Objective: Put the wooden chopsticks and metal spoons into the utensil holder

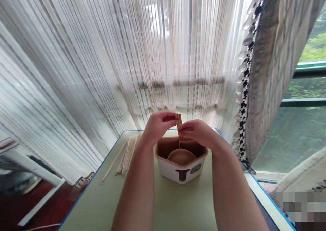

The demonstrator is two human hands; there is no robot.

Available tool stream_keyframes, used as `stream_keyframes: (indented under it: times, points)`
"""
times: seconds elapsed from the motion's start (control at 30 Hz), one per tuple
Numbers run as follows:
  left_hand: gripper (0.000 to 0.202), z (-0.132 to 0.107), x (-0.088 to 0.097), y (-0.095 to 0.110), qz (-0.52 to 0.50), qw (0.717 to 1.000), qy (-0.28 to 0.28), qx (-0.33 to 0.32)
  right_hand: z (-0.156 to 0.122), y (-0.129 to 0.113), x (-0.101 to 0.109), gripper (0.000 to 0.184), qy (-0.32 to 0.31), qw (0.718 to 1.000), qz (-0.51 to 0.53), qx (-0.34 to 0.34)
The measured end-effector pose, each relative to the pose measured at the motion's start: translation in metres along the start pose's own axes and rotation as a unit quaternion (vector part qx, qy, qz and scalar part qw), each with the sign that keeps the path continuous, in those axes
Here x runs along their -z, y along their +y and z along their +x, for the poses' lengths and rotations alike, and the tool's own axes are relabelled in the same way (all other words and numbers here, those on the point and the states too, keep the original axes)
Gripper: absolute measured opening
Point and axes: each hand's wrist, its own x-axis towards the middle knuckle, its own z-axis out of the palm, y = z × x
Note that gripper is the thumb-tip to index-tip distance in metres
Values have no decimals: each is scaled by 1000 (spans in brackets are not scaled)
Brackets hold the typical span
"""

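Observation:
Both of my hands meet above the far rim of a white and brown divided box (165,166). Between them stands a small wooden clothespin (180,121), roughly upright, with two parallel slats showing. My left hand (163,124) pinches it near the top from the left. Lower down, the fingers of my right hand (195,132) close on it from the right. A thin pale line runs below the fingers inside the box; I cannot tell whether it is a stick or the divider. The box has a rounded brown compartment (182,155) at the front.
Left of the box, a bundle of thin pale wooden sticks (129,154) lies on the pale green table (183,207), which has a blue edge. One stick lies apart. Sheer striped curtains (158,61) hang behind the table. A window (303,129) is at the right.

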Motion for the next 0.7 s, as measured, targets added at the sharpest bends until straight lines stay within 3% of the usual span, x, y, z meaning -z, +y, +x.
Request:
stream_keyframes:
  times: [0.13, 0.5, 0.7]
  points:
    - [26, -1, 1, -1, -4, 999, -39, 20, 0, -2, 0, 18, 3, 1000, -11, -2]
    - [27, -1, 0, 1, -11, 999, -44, 28, -4, -6, 4, 17, 1, 1000, -13, 0]
    - [35, -8, 19, 5, 57, 995, -57, 63, -14, -12, 16, 20, 9, 1000, -6, -13]
